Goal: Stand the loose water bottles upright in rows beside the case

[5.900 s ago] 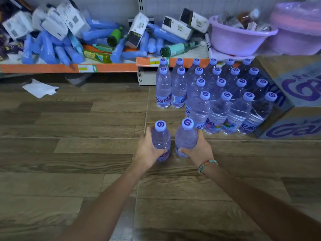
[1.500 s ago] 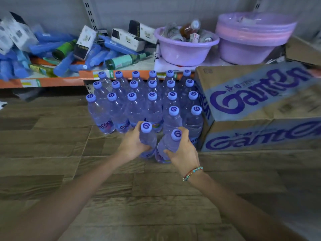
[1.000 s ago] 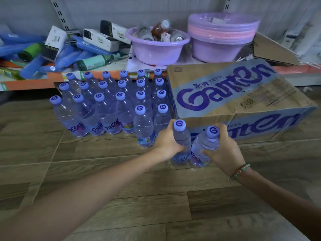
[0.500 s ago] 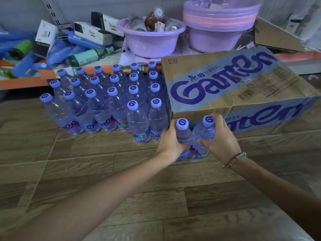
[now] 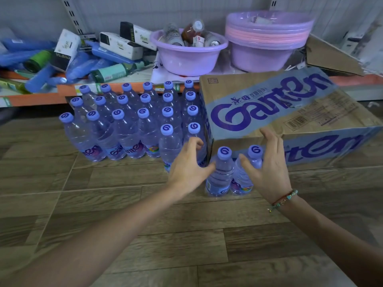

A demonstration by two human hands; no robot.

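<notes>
Two clear water bottles with purple caps stand upright side by side on the floor against the front of the cardboard case [image 5: 290, 112]: the left bottle [image 5: 220, 172] and the right bottle [image 5: 245, 175]. My left hand [image 5: 187, 166] is open just left of them, its thumb near the left bottle. My right hand [image 5: 269, 162] is open just right of them, fingers spread, holding nothing. To the left of the case stands a block of upright bottles [image 5: 132, 121] in several rows.
A low orange-edged shelf [image 5: 68, 94] behind the bottles carries boxes, blue tubes and green bottles. A purple basin [image 5: 186, 56] with jars and a stack of purple and pink basins [image 5: 267, 38] sit above the case. Wood-plank floor [image 5: 165, 235] extends toward me.
Both hands carried the two bottles rightward, set them down in front of the case, and have now let go and opened.
</notes>
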